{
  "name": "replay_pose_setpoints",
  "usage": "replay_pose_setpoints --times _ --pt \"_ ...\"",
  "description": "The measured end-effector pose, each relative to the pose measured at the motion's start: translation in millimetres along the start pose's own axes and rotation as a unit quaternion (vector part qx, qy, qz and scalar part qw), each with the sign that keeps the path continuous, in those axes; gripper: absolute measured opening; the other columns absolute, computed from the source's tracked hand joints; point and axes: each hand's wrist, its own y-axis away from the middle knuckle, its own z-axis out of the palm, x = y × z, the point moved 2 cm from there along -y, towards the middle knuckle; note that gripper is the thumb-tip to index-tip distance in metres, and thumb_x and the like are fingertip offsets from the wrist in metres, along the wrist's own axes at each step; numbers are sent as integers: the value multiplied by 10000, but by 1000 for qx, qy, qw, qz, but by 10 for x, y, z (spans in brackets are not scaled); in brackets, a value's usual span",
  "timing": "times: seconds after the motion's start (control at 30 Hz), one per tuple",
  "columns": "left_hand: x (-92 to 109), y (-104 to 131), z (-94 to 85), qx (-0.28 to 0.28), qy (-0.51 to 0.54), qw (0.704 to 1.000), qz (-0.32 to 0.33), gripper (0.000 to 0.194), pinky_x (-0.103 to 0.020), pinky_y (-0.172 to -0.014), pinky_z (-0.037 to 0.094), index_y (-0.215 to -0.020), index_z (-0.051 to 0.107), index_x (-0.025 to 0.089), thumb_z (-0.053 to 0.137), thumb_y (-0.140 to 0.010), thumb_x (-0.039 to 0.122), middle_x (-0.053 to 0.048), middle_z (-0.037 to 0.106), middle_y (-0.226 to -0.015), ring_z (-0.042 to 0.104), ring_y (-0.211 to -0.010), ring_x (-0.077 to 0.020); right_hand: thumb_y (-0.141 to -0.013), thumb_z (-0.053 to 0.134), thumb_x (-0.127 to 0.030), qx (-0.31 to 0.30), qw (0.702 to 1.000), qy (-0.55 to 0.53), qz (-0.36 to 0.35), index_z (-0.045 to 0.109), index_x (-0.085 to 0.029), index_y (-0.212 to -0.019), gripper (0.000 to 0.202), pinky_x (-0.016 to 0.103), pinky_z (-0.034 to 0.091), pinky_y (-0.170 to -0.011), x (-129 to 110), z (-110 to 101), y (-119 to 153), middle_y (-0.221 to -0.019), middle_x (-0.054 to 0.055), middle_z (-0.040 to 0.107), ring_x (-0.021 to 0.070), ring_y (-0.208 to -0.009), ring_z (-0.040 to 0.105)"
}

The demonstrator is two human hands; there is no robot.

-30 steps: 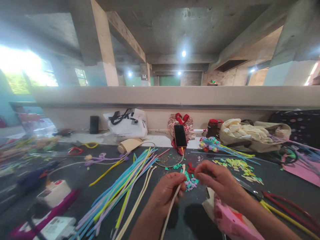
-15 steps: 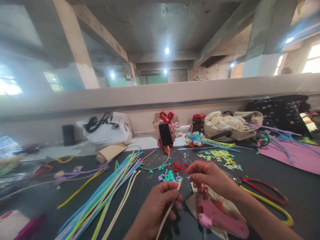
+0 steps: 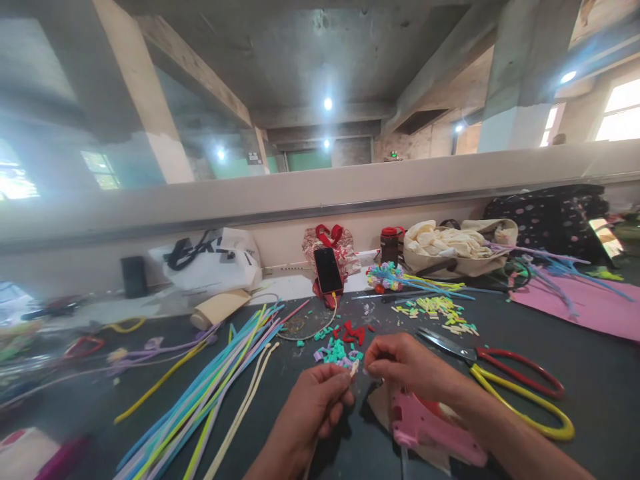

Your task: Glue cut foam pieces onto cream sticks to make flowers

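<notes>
My left hand is closed round a cream pipe cleaner, whose tip sticks up past the thumb. Its lower part runs down behind the hand. Close by on the right, my right hand has thumb and fingers pinched together; what is between them, if anything, is too small to make out. Under the right forearm lies a pink hot glue gun on a cloth. Just beyond both hands is a pile of small teal and lilac pieces, with red pieces behind it.
Scissors with red and yellow handles lie at the right. Long coloured pipe cleaners spread at the left. Yellow bits, a phone, a bottle, a white bag and pink sheet are further back.
My left hand has turned, so the pipe cleaner's length is now mostly hidden behind it. My right hand has shifted slightly left and down, and more of the scissors shows.
</notes>
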Motion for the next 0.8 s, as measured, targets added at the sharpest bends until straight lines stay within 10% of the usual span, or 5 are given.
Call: replay_pose_setpoints --times 0.43,0.8 --pt "-87 -87 -49 -24 -19 999 28 221 -173 -301 64 -639 537 135 612 -599 339 46 518 -428 228 -257 1 -707 586 -165 25 985 122 -120 623 -181 -703 41 198 368 -617 -20 54 7 -708 -23 541 111 -696 510" --pt "-73 -112 -31 3 -13 1000 25 208 -197 -347 96 -595 570 127 667 -492 280 24 535 -400 281 -281 -22 -723 546 -140 38 993 61 -91 613 -162 -660 95 211 386 -632 60 -9 -56 -709 -11 558 113 -687 523"
